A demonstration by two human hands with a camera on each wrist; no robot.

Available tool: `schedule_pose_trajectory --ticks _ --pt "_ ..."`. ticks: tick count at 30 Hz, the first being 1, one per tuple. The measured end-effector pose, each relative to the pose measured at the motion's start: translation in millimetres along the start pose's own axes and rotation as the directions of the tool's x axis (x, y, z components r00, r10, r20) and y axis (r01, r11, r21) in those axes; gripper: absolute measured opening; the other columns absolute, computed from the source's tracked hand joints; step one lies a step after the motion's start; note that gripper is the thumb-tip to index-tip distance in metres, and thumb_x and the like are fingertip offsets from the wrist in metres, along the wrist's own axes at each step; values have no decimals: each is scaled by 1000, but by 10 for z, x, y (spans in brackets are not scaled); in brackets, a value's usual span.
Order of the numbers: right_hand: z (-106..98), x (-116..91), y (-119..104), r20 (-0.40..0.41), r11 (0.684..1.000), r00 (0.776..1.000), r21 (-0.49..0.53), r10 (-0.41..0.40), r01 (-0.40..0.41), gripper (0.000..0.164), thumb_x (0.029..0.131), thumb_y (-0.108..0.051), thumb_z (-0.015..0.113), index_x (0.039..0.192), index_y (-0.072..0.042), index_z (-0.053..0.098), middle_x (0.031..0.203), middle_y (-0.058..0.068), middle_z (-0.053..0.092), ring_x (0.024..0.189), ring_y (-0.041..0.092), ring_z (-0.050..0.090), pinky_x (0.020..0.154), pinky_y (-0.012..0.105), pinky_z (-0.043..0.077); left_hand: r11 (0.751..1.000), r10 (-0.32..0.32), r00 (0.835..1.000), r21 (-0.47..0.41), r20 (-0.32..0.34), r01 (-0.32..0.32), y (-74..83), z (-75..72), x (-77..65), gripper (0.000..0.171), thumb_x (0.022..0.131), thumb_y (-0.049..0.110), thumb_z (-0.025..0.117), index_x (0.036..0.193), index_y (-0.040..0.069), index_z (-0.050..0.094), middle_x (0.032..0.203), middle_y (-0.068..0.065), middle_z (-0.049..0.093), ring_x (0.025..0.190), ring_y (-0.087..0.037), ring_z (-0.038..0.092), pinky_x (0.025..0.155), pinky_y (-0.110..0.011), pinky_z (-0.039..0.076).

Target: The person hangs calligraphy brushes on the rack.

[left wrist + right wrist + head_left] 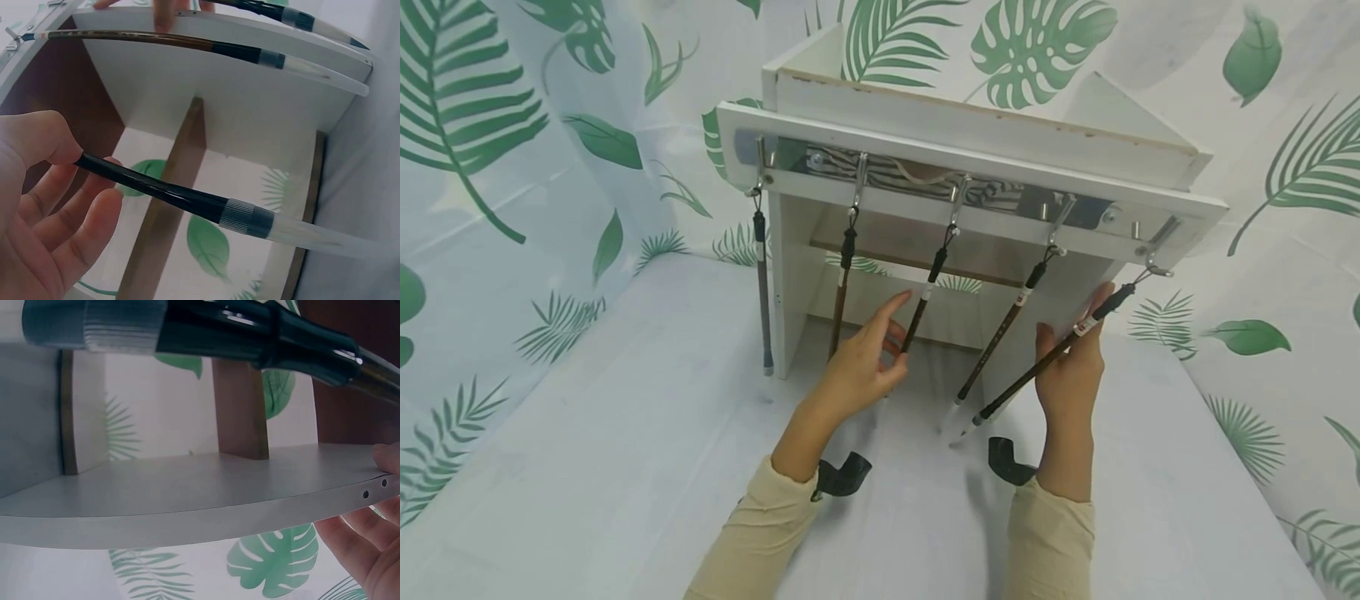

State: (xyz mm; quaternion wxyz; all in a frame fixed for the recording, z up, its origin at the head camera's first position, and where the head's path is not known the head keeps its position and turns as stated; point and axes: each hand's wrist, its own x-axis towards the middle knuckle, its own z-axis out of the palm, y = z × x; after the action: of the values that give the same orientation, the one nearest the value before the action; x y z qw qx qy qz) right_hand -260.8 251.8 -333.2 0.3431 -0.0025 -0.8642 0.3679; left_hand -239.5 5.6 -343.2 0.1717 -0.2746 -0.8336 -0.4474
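Note:
Calligraphy brushes with dark handles and pale capped tips hang by loops from metal hooks along a white rail (1075, 242) on a white shelf unit (156, 494). In the head view, my left hand (865, 367) is at the middle brush (917, 312), index finger extended. The left wrist view has this brush (187, 200) passing between thumb and fingers, held lightly. My right hand (1071, 375) grips the unit's right side panel, thumb inside and fingers outside. Just in front of that hand slants the rightmost brush (1037, 367).
Two more brushes hang at the left, the outermost brush (763, 300) beside the unit's left panel. Another brush (1000, 337) hangs between the hands. Brown-edged crosspieces (156, 231) span the unit inside. A pale surface (625, 467) lies below; leaf-patterned cloth (1285, 275) surrounds it.

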Motion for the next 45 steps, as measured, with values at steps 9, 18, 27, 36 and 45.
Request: schedule_pose_trajectory --ticks 9,18,27,36,45 --pt "4 -6 12 1 1000 1000 5 12 -12 72 92 -15 49 147 -28 4 135 24 43 116 46 48 89 60 42 999 -1 1000 34 -2 1 -29 14 5 72 81 3 59 142 12 22 102 -8 58 91 -17 61 62 -20 49" --pt "-23 23 37 14 999 999 1 43 -43 73 92 -16 49 147 -30 3 135 25 42 116 46 48 89 61 41 999 41 998 35 -45 -40 -27 8 23 70 83 5 58 143 10 21 113 -9 57 96 -20 62 66 -23 54" --pt "3 38 132 52 997 996 -19 75 -74 78 91 -15 53 146 -34 2 135 25 43 117 46 47 89 61 41 999 34 997 -11 -64 -35 33 -36 19 69 83 3 58 142 10 22 115 -10 55 97 -22 62 68 -25 55" --pt "-41 65 193 139 994 990 -106 16 -1 75 92 -20 52 146 -37 2 129 22 51 105 45 56 83 56 48 1000 -21 1000 7 -18 21 -137 -324 -55 69 86 5 57 143 15 20 118 -11 54 100 -25 61 72 -27 54" --pt "-315 111 270 139 965 984 -223 -108 138 66 92 -1 45 147 -25 16 125 22 53 107 41 56 81 51 50 958 28 998 284 53 -42 -285 -635 -228 65 88 16 58 142 7 23 136 -15 44 112 -30 54 90 -42 47"
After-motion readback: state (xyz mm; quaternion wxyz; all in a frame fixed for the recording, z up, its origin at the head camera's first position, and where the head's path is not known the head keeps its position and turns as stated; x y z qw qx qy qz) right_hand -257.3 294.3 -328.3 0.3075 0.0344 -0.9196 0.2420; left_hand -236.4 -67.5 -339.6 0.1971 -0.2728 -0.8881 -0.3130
